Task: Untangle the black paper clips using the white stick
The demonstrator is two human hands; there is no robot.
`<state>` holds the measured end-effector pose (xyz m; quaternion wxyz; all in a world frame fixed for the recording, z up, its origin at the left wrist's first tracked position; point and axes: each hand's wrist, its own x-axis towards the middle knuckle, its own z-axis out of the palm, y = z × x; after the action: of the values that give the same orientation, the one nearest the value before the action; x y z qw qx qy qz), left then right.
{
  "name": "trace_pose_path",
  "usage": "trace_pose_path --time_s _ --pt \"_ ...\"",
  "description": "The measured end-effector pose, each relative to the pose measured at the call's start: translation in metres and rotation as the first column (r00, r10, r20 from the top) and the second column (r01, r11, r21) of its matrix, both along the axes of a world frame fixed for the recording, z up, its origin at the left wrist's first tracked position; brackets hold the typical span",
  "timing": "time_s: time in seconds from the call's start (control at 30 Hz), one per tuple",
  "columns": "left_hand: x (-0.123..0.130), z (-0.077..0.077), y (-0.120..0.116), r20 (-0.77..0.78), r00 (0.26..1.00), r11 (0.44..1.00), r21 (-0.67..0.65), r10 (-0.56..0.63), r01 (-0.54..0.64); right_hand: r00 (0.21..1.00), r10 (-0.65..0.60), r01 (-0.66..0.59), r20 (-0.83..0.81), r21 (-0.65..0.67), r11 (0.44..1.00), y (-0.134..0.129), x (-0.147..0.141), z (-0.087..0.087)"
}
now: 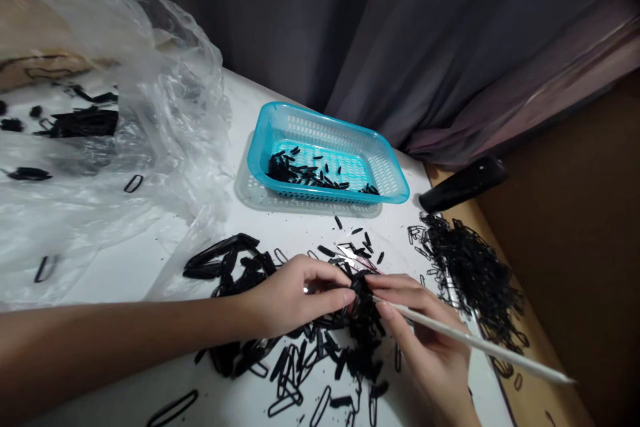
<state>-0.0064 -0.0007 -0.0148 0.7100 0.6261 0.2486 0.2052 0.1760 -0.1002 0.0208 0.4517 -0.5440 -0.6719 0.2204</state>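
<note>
Over a heap of black rubber-like strips and loops (295, 367), my left hand (295, 293) pinches a small black rubber piece (358, 290) between thumb and fingers. From the right, my right hand (430, 327) grips a slender white stick-like tool (490, 345) whose near end reaches the piece; its tip is hidden among fingers and black parts. The two hands almost meet at the piece. Just beyond the fingers lie several short black slivers and a small shiny clear-and-pink item (357, 257) that I cannot identify.
A blue perforated basket (395, 183) holding short black pieces stands behind the hands. At left spreads a clear plastic bag (175, 107) with black parts. Thin black loops (475, 273) pile up at the right table edge, near a black handle-like object (465, 183). A dark curtain (300, 20) hangs behind.
</note>
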Motion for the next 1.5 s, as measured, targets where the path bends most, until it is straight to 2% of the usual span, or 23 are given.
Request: trace_pose_path --time_s 0.13,0.23,0.37,0.5,0.63,0.8,0.97,1.1,1.17,1.27,1.37,1.5 --pt "-0.001 0.002 0.002 0.034 0.999 0.999 0.017 -0.042 0.041 0.981 -0.124 0.1 -0.147 -0.16 0.982 0.001 -0.004 0.003" --pt "0.0 0.004 0.003 0.038 0.996 0.996 -0.004 -0.085 0.085 0.921 -0.241 0.154 -0.306 -0.283 0.947 0.003 -0.008 0.006" --pt "0.0 0.006 0.003 0.085 0.991 0.992 -0.064 -0.105 0.111 0.864 -0.316 0.173 -0.393 -0.357 0.918 0.005 -0.007 0.008" --pt "-0.001 0.009 0.002 0.065 0.989 0.987 -0.086 -0.132 0.137 0.85 -0.261 0.048 -0.458 -0.426 0.904 0.007 -0.002 0.006" --pt "-0.002 0.01 0.003 0.054 0.986 0.983 -0.087 -0.157 0.161 0.845 -0.233 -0.045 -0.481 -0.499 0.865 0.008 0.002 0.006" --pt "-0.004 0.011 0.003 0.036 0.992 0.99 -0.069 -0.119 0.122 0.781 -0.252 -0.147 -0.571 -0.561 0.814 0.009 0.008 0.006" --pt "-0.006 0.008 -0.003 0.033 0.999 0.986 0.159 0.041 -0.046 0.762 -0.271 -0.194 -0.588 -0.607 0.771 0.01 0.013 0.004" --pt "-0.004 0.004 -0.006 -0.009 0.992 0.966 0.226 0.127 -0.122 0.779 -0.277 -0.181 -0.562 -0.625 0.759 0.011 0.014 0.002" --pt "-0.002 0.004 -0.006 -0.023 0.986 0.961 0.229 0.165 -0.155 0.77 -0.284 -0.179 -0.571 -0.621 0.763 0.011 0.014 0.003" --pt "-0.001 0.006 -0.005 -0.029 0.989 0.971 0.197 0.145 -0.137 0.762 -0.296 -0.141 -0.576 -0.594 0.792 0.013 0.013 0.006" --pt "0.0 0.009 -0.004 -0.051 0.993 0.985 0.141 0.107 -0.099 0.807 -0.285 -0.05 -0.517 -0.541 0.84 0.013 0.01 0.007" --pt "0.0 0.011 -0.002 -0.066 0.992 0.993 0.059 0.106 -0.102 0.852 -0.271 0.078 -0.447 -0.405 0.911 0.01 0.002 0.003"
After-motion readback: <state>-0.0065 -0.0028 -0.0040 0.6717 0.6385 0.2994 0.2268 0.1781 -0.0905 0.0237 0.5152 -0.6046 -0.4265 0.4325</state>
